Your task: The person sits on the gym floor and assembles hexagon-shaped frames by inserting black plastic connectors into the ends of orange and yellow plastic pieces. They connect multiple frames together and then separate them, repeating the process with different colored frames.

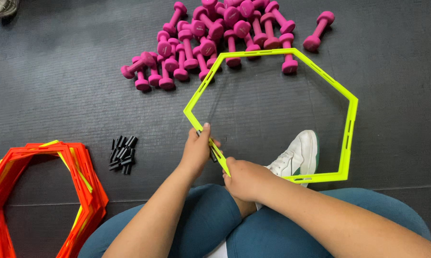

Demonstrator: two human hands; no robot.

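A neon yellow hexagonal ring (pixel 350 119) is held in front of me over the dark floor. My left hand (pixel 197 152) grips its near-left side, thumb up along the strip, with a small black clip pinched against the ring. My right hand (pixel 244 179) closes on the ring's near corner, just right of the left hand. Both hands touch the same edge, a few centimetres apart. My legs in teal trousers and a white shoe (pixel 299 155) lie under the ring.
A pile of several pink dumbbells (pixel 215 33) lies on the floor beyond the ring. A small heap of black clips (pixel 122 154) sits left of my hands. A stack of orange and yellow hexagonal rings (pixel 89 191) lies at the lower left.
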